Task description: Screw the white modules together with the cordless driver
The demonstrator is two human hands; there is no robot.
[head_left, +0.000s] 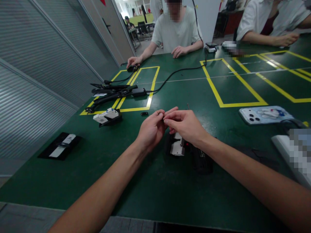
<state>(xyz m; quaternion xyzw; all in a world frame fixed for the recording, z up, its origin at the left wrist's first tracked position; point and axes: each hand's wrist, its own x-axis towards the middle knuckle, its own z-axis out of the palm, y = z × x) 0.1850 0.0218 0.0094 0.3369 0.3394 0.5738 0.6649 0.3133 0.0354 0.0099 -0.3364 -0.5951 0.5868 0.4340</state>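
Note:
My left hand (pixel 152 129) and my right hand (pixel 186 124) meet fingertip to fingertip above the green table (pixel 145 181). Both are closed in a pinch on something too small to make out. Just below them lies a black and white device (pixel 177 145) with a black part (pixel 202 160) beside it. A small black piece (pixel 144 113) and a thin pin (pixel 188 106) lie on the table just beyond my hands.
Left of my hands are a white and black device (pixel 108 116), a flat black pad with a white strip (pixel 60 146) and a bundle of black cables (pixel 114 92). A phone (pixel 264 115) lies to the right. Across the table a person (pixel 175 32) sits, another person (pixel 269 22) at the far right.

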